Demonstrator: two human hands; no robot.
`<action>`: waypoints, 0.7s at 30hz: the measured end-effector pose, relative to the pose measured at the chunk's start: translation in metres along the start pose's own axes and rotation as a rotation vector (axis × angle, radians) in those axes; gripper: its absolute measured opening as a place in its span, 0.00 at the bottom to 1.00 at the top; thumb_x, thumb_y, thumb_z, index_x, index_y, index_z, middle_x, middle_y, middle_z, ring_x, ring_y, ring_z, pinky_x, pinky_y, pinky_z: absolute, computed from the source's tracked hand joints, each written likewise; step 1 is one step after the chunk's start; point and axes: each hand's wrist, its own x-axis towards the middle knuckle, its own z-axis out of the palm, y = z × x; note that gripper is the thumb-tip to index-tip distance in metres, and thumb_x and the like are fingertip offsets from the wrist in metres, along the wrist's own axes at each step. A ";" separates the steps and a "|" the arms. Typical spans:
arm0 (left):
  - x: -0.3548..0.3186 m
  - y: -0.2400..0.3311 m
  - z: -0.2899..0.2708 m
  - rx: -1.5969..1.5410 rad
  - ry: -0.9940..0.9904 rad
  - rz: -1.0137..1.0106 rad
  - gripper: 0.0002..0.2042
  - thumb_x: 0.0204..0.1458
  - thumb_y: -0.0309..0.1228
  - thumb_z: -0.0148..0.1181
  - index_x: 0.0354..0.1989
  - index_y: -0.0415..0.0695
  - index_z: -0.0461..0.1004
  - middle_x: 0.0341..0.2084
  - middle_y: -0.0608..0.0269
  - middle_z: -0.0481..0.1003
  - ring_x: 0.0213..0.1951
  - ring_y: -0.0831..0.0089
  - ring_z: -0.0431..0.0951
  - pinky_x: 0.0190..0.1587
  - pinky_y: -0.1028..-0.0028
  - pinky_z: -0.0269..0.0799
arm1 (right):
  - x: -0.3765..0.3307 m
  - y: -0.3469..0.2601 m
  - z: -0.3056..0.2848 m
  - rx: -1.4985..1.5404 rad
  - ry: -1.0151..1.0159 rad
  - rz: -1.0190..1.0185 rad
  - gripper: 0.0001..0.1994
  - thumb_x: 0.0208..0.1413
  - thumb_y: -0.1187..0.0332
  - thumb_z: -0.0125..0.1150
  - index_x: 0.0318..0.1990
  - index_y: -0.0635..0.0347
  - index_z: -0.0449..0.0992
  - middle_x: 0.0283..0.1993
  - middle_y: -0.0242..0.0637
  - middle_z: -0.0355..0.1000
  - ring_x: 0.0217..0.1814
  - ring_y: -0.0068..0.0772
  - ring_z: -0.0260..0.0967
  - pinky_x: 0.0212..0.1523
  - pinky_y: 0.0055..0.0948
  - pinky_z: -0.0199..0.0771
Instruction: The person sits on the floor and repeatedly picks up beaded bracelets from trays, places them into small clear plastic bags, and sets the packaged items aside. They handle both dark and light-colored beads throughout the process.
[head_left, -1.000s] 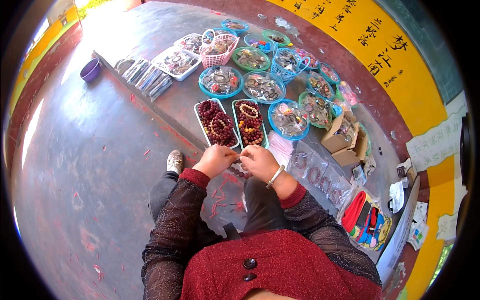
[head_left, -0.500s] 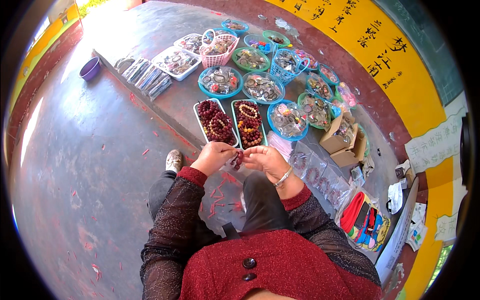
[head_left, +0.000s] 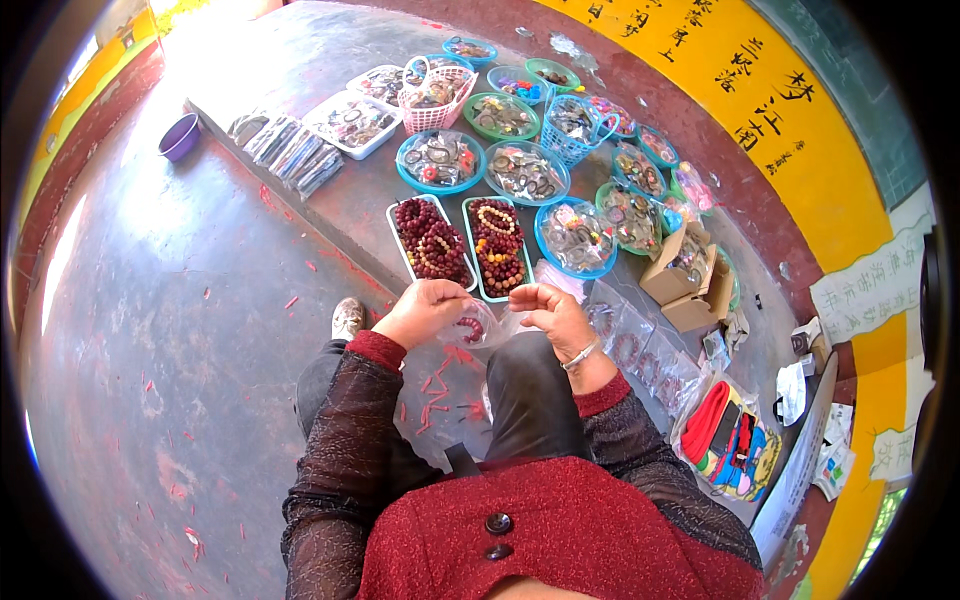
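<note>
A clear plastic bag (head_left: 487, 322) is stretched between my two hands, above my knees. Inside it sits a dark red beaded bracelet (head_left: 468, 329), nearer the left side. My left hand (head_left: 425, 310) pinches the bag's left edge with closed fingers. On the other side my right hand (head_left: 558, 318), a pale bangle at its wrist, has thumb and fingers curled together at the bag's right end. Just beyond the hands stand a white tray (head_left: 393, 232) and a green-rimmed tray (head_left: 531, 270), both heaped with dark red and yellowish beaded bracelets.
Farther off are several baskets of bagged goods, among them a blue basket (head_left: 578, 275) and a pink basket (head_left: 412, 118). Bagged bracelets (head_left: 640, 350) lie to the right, near an open cardboard box (head_left: 660, 283). A purple basin (head_left: 180, 138) stands far left; red scraps litter the floor.
My hands have moved apart, the right one shifting rightward. The bracelet, earlier bunched between the fingers, now lies inside the clear bag spread between them.
</note>
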 end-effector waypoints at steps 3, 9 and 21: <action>-0.002 -0.002 -0.003 -0.215 -0.045 -0.049 0.08 0.50 0.27 0.54 0.34 0.37 0.76 0.25 0.69 0.74 0.28 0.83 0.70 0.33 0.80 0.67 | -0.001 0.007 0.002 -0.104 -0.138 -0.066 0.23 0.45 0.76 0.56 0.53 0.62 0.65 0.51 0.36 0.66 0.55 0.30 0.62 0.53 0.28 0.62; -0.004 -0.001 -0.010 -0.601 -0.127 -0.091 0.08 0.52 0.29 0.54 0.35 0.37 0.75 0.28 0.66 0.75 0.28 0.81 0.72 0.34 0.79 0.68 | -0.003 0.010 0.031 -0.041 -0.304 -0.122 0.25 0.44 0.74 0.62 0.54 0.59 0.67 0.53 0.31 0.64 0.55 0.24 0.60 0.54 0.25 0.62; 0.006 0.004 -0.008 -0.795 0.136 -0.215 0.27 0.56 0.51 0.41 0.45 0.36 0.69 0.40 0.60 0.73 0.41 0.74 0.72 0.46 0.74 0.66 | -0.004 -0.018 0.033 0.556 -0.059 0.040 0.11 0.50 0.74 0.59 0.42 0.65 0.73 0.39 0.33 0.73 0.39 0.23 0.71 0.43 0.24 0.70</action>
